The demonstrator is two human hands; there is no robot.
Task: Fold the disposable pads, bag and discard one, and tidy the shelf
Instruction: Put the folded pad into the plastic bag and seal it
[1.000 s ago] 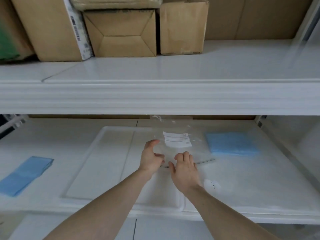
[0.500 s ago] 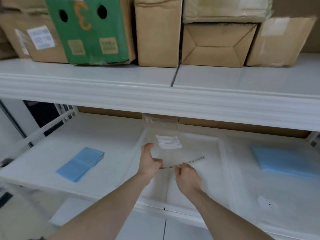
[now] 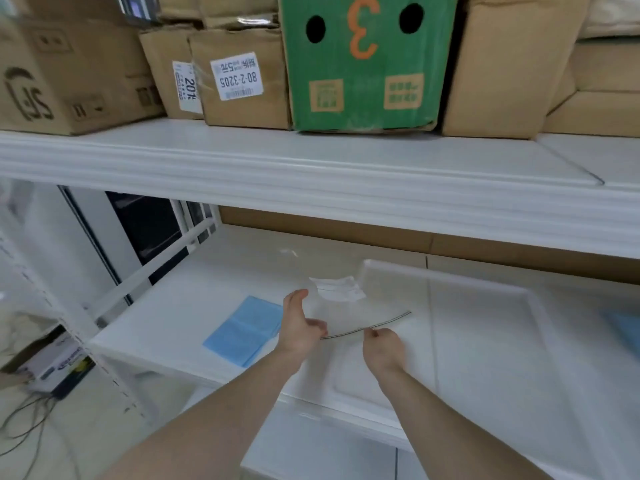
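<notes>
A clear plastic bag (image 3: pixel 349 306) with a white label and a dark zip strip is held above the lower shelf. My left hand (image 3: pixel 299 327) pinches the left end of the zip strip, thumb raised. My right hand (image 3: pixel 382 348) pinches the strip near its middle. A folded blue pad (image 3: pixel 244 329) lies flat on the lower shelf, just left of my left hand. A second blue pad (image 3: pixel 623 329) shows only as a sliver at the right edge.
A white tray (image 3: pixel 485 341) with a raised rim lies on the lower shelf (image 3: pixel 166 317) under the bag. The upper shelf (image 3: pixel 311 161) carries several cardboard boxes and a green box (image 3: pixel 363 60). Cables and a box sit on the floor at lower left.
The view has swung left, so the left blue pad now sits beside my left hand and the right pad is nearly out of frame. Both hands keep hold of the bag's zip strip.
</notes>
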